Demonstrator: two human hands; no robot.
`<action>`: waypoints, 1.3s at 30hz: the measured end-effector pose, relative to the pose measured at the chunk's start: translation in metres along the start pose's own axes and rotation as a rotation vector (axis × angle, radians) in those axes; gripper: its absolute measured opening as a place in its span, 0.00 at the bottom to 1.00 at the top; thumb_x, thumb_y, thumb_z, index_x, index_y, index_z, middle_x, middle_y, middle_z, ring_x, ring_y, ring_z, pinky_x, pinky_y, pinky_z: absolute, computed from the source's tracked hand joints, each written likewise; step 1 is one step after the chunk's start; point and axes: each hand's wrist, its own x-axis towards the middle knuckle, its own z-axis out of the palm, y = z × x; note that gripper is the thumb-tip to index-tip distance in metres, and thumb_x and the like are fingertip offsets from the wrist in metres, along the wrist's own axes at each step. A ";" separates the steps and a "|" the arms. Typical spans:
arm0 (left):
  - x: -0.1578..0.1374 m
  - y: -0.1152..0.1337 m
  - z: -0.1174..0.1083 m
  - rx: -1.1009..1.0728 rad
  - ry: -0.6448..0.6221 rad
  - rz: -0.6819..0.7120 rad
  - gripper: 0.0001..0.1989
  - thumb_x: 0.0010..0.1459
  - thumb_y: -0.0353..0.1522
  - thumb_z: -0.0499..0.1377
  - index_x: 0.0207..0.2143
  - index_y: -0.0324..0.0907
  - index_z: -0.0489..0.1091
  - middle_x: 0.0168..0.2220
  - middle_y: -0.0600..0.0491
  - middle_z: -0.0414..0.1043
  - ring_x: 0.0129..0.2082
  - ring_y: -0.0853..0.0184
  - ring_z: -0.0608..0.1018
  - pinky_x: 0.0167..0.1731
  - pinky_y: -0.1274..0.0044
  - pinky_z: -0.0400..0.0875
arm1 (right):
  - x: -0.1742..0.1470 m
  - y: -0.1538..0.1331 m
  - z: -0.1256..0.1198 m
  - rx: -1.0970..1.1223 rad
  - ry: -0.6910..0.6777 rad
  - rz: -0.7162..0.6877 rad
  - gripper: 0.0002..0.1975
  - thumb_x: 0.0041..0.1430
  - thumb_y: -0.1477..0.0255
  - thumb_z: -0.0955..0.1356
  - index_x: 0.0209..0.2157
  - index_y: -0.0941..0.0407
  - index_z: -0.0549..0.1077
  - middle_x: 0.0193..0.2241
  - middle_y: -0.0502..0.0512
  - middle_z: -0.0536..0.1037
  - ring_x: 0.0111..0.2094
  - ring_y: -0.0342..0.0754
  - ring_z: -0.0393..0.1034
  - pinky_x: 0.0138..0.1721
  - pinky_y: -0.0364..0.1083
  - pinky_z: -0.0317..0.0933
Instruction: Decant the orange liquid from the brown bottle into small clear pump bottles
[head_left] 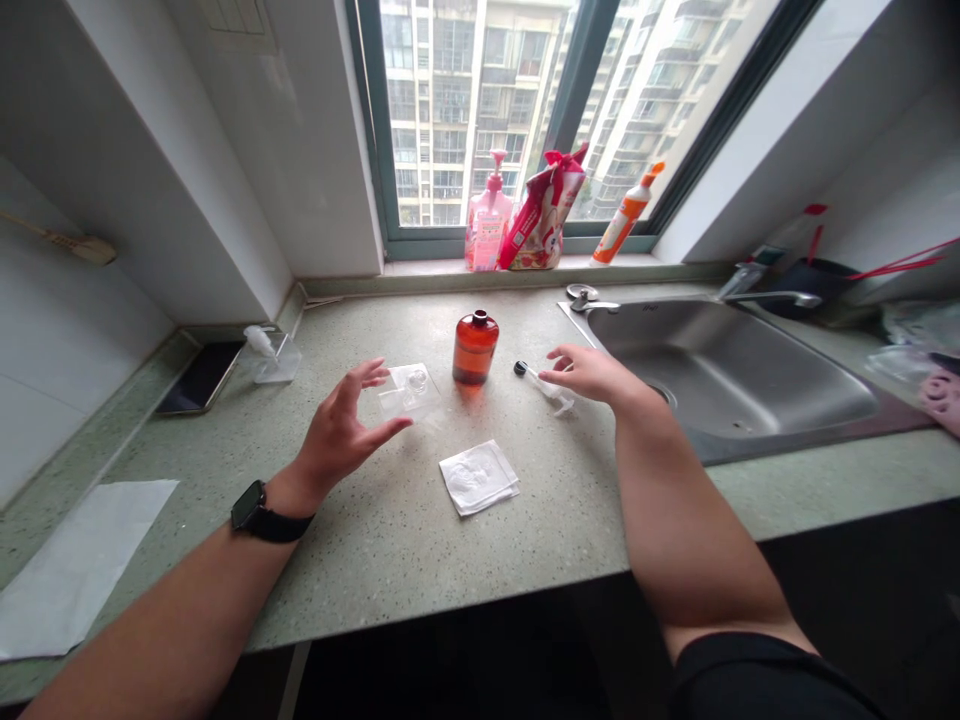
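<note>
A clear, square plastic bottle [405,393] stands on the counter, its round neck facing up. My left hand [349,420] is beside it, thumb and fingers spread around its near left side; whether they touch it I cannot tell. Right of the clear bottle stands an amber bottle [475,350] without a cap, partly filled with liquid. A white pump head [559,397] lies on the counter, with a black round piece [520,368] at its left. Over these parts hovers my right hand [589,372], fingers apart, the fingertips close to the stem.
A folded white tissue [478,477] lies in front. At left are a phone [201,377], another clear pump bottle [276,358] and a paper sheet [86,565]. A steel sink [739,370] is at right. A pink pump bottle [487,225], red bag [544,215] and orange bottle [624,222] line the sill.
</note>
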 end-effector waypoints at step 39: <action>0.025 0.000 0.048 -0.418 0.183 -0.356 0.39 0.57 0.45 0.73 0.65 0.45 0.62 0.61 0.40 0.74 0.57 0.52 0.81 0.61 0.53 0.75 | 0.051 -0.102 0.108 0.641 0.397 -0.277 0.40 0.50 0.56 0.79 0.63 0.51 0.70 0.57 0.61 0.79 0.59 0.62 0.75 0.65 0.62 0.66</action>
